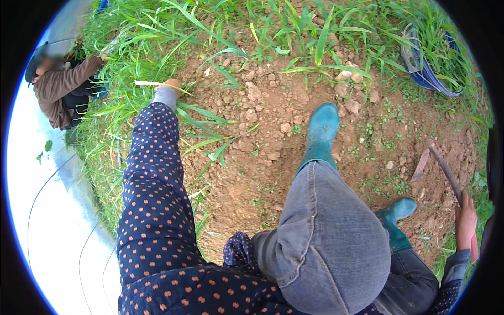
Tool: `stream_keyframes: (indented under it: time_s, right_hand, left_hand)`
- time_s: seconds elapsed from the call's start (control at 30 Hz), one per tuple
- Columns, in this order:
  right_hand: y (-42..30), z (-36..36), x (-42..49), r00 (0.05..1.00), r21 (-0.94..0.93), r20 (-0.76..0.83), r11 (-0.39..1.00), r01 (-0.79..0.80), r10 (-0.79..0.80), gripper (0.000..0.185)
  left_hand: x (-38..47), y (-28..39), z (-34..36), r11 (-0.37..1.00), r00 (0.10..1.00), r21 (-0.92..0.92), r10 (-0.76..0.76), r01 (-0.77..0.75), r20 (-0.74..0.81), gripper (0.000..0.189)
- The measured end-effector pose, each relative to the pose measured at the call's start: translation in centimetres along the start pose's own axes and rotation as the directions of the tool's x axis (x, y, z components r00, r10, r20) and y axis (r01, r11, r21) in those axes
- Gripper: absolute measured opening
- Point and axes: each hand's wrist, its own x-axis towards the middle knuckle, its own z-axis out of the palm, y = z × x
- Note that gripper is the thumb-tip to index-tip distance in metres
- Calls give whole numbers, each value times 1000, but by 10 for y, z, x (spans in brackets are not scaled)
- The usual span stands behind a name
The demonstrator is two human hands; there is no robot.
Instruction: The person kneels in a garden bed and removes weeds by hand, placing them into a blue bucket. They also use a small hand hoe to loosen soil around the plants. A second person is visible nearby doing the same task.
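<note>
My left hand (173, 86) reaches forward into long-leaved green plants (138, 51) at the left edge of the bare soil. A pale leaf blade lies across its wrist, and its fingers are hidden, so a hold cannot be made out. At the far right, my right hand (466, 222) grips the wooden handle (445, 167) of a small hand hoe. The hoe's narrow metal blade (420, 164) hangs over or rests on the soil; contact is unclear.
Brown soil (244, 189) with stones and small weeds lies around my teal rubber boots (323, 122). A blue-rimmed bag or sack (423, 71) lies in the grass at upper right. Another person (63, 86) crouches among plants at upper left. Tall leaves (323, 43) grow ahead.
</note>
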Motion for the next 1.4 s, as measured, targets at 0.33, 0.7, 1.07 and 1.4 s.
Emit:
stream_keyframes:
  time_s: [0.33,0.7,1.07,1.4]
  right_hand:
    - [-3,-3,4,999,-30,34,999,-15,16,48]
    - [5,5,1,1000,-15,-7,1000,13,-13,48]
    - [9,7,-3,1000,-26,6,1000,-17,17,50]
    - [3,2,-3,1000,-7,-6,1000,9,-9,49]
  left_hand:
    - [-21,-14,13,958,994,-277,44,-70,-99,48]
    - [-41,25,-5,988,982,-109,124,-110,140,76]
    - [-1,16,31,972,971,-24,234,-233,50,43]
    - [-19,20,29,985,993,-132,103,-111,-66,40]
